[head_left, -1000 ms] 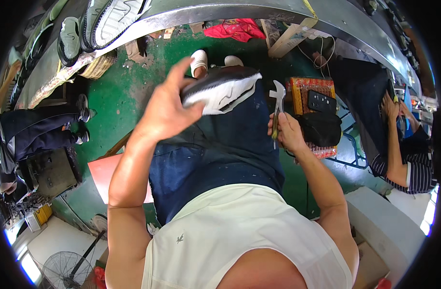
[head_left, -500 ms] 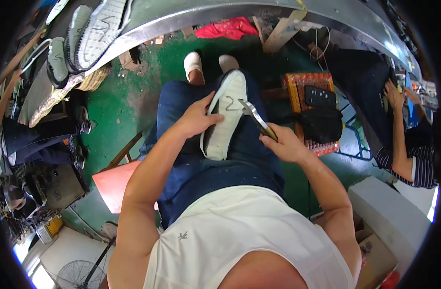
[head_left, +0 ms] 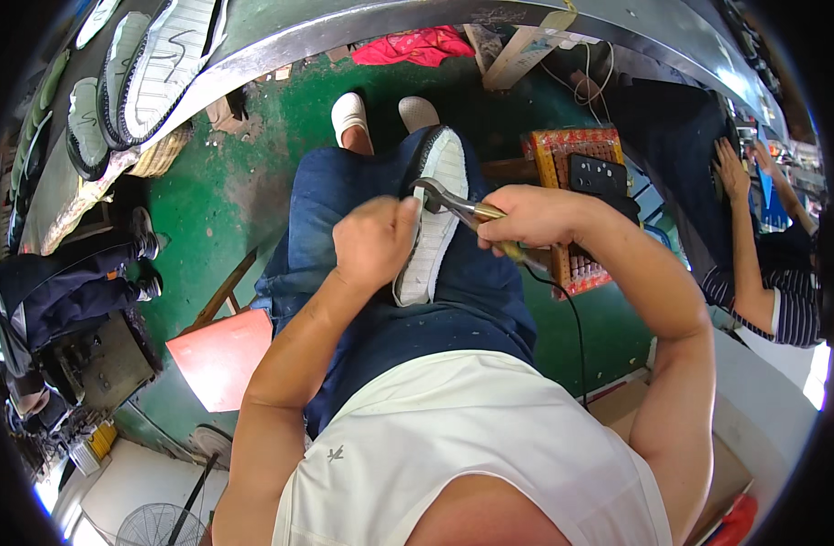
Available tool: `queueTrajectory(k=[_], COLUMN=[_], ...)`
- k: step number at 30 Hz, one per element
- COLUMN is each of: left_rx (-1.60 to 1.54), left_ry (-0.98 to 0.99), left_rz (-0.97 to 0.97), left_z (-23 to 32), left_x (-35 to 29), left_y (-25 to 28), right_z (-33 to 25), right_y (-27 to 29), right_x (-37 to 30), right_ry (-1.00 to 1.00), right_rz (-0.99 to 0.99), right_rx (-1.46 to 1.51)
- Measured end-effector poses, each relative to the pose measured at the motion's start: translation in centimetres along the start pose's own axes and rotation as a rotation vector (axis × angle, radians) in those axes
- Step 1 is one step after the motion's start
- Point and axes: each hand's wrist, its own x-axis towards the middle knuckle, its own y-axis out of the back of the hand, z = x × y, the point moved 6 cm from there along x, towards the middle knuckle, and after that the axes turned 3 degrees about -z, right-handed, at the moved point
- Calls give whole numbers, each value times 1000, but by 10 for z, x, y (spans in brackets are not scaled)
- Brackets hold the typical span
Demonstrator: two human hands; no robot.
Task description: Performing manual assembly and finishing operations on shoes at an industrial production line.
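A shoe with a white sole [head_left: 435,214] lies sole-up along my right thigh, on my dark blue trousers. My left hand [head_left: 373,244] presses on the sole's left edge near its middle, holding the shoe down. My right hand [head_left: 533,217] grips a pair of metal pliers [head_left: 453,205] whose curved jaws bite at the sole's edge just by my left thumb. My white slippers [head_left: 348,114] show beyond my knees on the green floor.
A red patterned box with a dark phone on it [head_left: 591,173] stands to my right. A rack of white soles [head_left: 153,64] curves at upper left. Another person [head_left: 763,246] sits at the right. A red stool [head_left: 221,355] is at my left; a red cloth [head_left: 415,45] lies ahead.
The shoe came down from being held up in my left hand to lying sole-up on my thigh. My right hand brought the pliers onto the sole's edge beside my left thumb.
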Motion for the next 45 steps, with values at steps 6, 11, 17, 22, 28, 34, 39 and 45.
queueTrajectory(k=[6,11,17,22,28,34,39,45], left_rx=[-1521,-1357,-1322,-1327,-1225,-1082,-1053,-884], left_ry=[679,455,482,565,665,690,731,731], left_rz=[-369,-337,-327,-317,-351,-349,-359,-427], left_z=[-67,-57,-64,-54,-51,-33,-37,-29], left_x=[6,15,18,12,19,24,25,28], left_y=[-78,-56,-68,-65,-67,-64,-68,-64], right_z=[-10,18,27,52,86,88,70,16], right_y=[-4,-42,-46,-90,-82,-25,18,25], right_x=[16,39,41,78,80,30,6,31], right_ry=[153,267,158,331,420,267,188,379], right_rz=[339,605,348,295,-338,-180,45,513], right_rx=[-493,-130,401,853,1334,762,290,-13])
